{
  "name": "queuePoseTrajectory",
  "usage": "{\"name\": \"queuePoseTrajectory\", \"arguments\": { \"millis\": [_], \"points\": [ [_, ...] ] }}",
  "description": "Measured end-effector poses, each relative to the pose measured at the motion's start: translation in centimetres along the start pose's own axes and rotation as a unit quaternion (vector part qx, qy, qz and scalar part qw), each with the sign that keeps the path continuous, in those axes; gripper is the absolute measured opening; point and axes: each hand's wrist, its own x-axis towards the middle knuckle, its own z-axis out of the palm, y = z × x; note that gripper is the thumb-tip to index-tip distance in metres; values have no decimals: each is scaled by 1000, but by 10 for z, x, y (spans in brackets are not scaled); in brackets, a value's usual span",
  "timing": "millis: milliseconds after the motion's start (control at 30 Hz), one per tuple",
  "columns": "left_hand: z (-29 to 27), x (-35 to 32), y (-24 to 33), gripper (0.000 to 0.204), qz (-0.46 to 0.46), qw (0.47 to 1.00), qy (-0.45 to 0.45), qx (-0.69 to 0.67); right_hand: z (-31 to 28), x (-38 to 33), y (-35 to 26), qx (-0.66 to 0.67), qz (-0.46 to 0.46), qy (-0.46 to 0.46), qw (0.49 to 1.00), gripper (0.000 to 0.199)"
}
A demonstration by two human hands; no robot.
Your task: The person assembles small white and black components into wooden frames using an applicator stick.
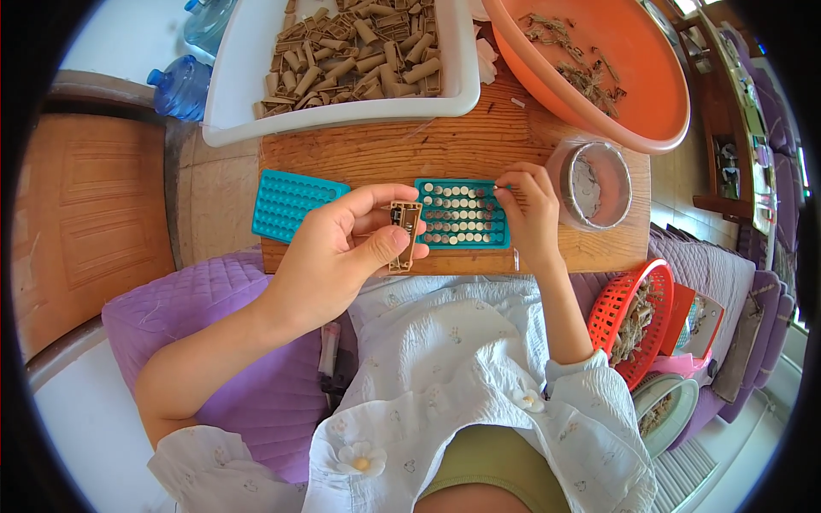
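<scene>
My left hand [346, 235] is closed around a small tan plastic casing [404, 239], an oblong shell held upright with its hollow side showing. Just right of it lies a teal tray [505, 231] holding rows of small round silver discs [455, 215]. At the tray's far right corner, the thumb and forefinger of my right hand [532, 205] come together in a pinch; whatever is between the fingertips is too small to make out. Partly behind my left hand, a second teal tray [286, 205] with round hollows rests on the wooden table [359, 154].
A white bin [342, 120] of tan plastic casings [368, 60] stands at the back. Far right is a large orange basin [658, 94] with stringy scraps inside. A clear round tub [599, 184] sits right of my right hand. A red basket [633, 325] stands below the table's right edge.
</scene>
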Motion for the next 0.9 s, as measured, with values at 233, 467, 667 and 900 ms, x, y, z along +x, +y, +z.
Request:
{"name": "queuePoseTrajectory", "arguments": {
  "millis": [233, 467, 667, 900],
  "points": [
    [4, -3, -2, 38, 23, 998, -15, 58, 13, -6, -103, 211, -72, 129, 966, 21],
    [6, -5, -10, 29, 25, 999, 16, -41, 13, -11, -98, 248, -135, 36, 959, 24],
    [5, -8, -7, 25, 10, 1000, 5, -22, -6, -7, -36, 121, 7, 66, 990, 27],
    [6, -7, -11, 24, 9, 1000, -14, 5, 8, -28, 16, -110, -27, -31, 993, 17]
  ]
}}
